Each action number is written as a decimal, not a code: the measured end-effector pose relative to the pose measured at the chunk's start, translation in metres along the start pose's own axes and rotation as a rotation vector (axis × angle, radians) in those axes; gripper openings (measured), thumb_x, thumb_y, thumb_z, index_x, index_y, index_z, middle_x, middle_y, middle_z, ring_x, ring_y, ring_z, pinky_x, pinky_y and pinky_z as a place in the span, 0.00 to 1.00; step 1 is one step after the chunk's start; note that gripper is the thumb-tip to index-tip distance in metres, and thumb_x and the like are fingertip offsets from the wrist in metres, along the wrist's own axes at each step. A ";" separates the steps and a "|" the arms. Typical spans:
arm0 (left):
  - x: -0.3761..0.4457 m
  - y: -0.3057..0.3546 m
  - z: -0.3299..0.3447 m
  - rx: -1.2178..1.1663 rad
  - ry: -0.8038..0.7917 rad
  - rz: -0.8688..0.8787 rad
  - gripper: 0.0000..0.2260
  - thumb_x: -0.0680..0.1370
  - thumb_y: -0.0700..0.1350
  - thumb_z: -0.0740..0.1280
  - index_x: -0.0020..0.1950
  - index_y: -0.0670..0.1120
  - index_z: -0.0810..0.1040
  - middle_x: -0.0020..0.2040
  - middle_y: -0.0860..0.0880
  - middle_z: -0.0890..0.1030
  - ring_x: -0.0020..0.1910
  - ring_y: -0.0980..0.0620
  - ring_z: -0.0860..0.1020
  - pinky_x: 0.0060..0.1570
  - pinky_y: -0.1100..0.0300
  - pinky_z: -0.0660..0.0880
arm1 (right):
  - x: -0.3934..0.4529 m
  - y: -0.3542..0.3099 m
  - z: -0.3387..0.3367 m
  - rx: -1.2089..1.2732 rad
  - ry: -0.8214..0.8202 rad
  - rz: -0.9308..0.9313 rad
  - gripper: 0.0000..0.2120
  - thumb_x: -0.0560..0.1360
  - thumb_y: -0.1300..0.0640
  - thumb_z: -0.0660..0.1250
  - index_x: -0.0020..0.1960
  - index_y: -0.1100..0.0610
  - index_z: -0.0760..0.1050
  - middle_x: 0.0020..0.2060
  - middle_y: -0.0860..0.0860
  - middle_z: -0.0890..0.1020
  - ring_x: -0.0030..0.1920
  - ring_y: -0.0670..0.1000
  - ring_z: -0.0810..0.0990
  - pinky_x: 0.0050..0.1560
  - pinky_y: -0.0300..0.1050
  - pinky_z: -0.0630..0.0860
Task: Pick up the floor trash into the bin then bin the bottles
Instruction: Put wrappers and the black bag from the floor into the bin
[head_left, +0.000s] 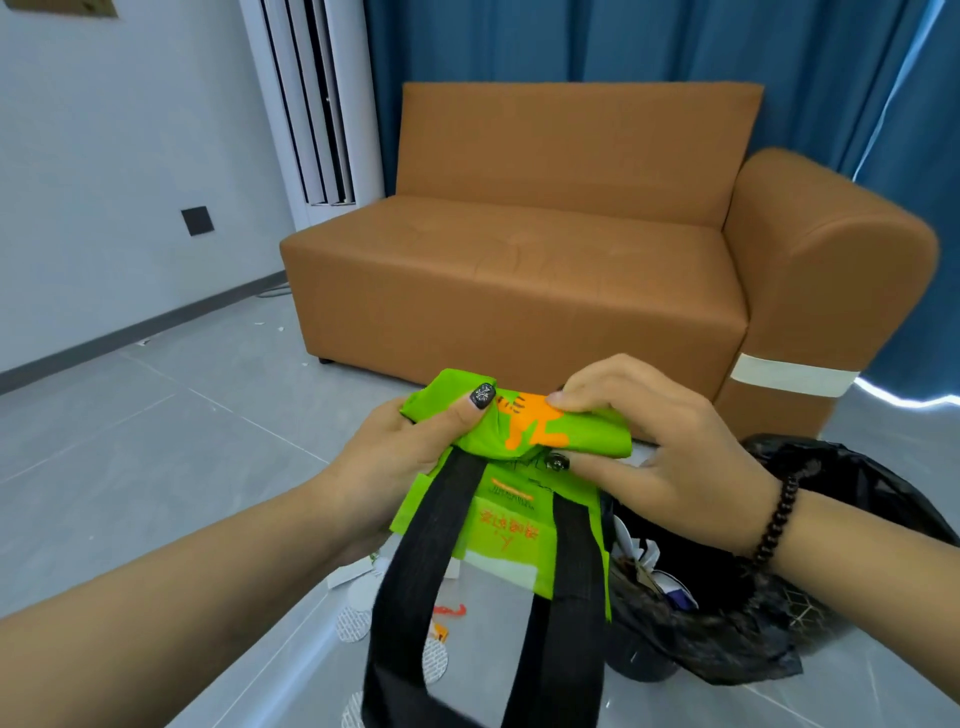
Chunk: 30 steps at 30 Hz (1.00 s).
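both hands (410, 441) (660, 447) up close, fingers curled tight on a scrunched green bag (524, 431), bin (727, 613) just right, near the sofa (519, 270)

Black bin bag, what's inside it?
The black bin bag holds crumpled white paper scraps near its open top. The green bag, gripped by both hands, covers part of the opening, and anything deeper is hidden in the dark.

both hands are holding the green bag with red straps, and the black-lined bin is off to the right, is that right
Not quite: the straps are black, not red, as the head view shows. The rest holds: the left hand and the right hand both grip the folded green bag, and the black-lined bin sits to the right.
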<state>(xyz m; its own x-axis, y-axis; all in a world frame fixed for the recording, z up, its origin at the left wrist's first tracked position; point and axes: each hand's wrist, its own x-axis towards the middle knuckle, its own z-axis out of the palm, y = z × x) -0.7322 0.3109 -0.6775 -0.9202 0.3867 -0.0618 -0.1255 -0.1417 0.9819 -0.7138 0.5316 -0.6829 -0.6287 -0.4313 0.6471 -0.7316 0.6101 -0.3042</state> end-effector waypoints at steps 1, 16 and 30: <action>-0.001 0.001 -0.002 0.012 0.007 0.015 0.14 0.76 0.47 0.64 0.50 0.37 0.82 0.48 0.37 0.84 0.44 0.42 0.84 0.40 0.51 0.82 | -0.001 0.000 0.000 0.103 -0.031 0.125 0.18 0.73 0.45 0.67 0.59 0.52 0.76 0.54 0.48 0.77 0.56 0.48 0.77 0.54 0.45 0.75; 0.004 -0.004 0.004 0.118 -0.027 -0.128 0.19 0.78 0.54 0.60 0.52 0.41 0.84 0.50 0.41 0.85 0.40 0.51 0.85 0.43 0.57 0.81 | 0.006 -0.008 0.010 0.493 0.164 0.527 0.11 0.64 0.59 0.77 0.44 0.54 0.79 0.43 0.50 0.84 0.44 0.50 0.83 0.42 0.47 0.81; 0.011 -0.004 0.010 -0.047 0.035 -0.167 0.15 0.74 0.51 0.65 0.36 0.42 0.85 0.35 0.44 0.85 0.34 0.49 0.83 0.35 0.64 0.80 | 0.002 0.001 0.011 -0.157 0.153 -0.114 0.04 0.73 0.63 0.69 0.46 0.63 0.77 0.41 0.56 0.74 0.37 0.60 0.79 0.33 0.53 0.77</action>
<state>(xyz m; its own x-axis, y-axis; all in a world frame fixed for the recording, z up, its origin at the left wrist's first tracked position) -0.7381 0.3243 -0.6799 -0.8974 0.3763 -0.2302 -0.2941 -0.1215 0.9480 -0.7187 0.5241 -0.6890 -0.4887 -0.4045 0.7730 -0.7376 0.6647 -0.1185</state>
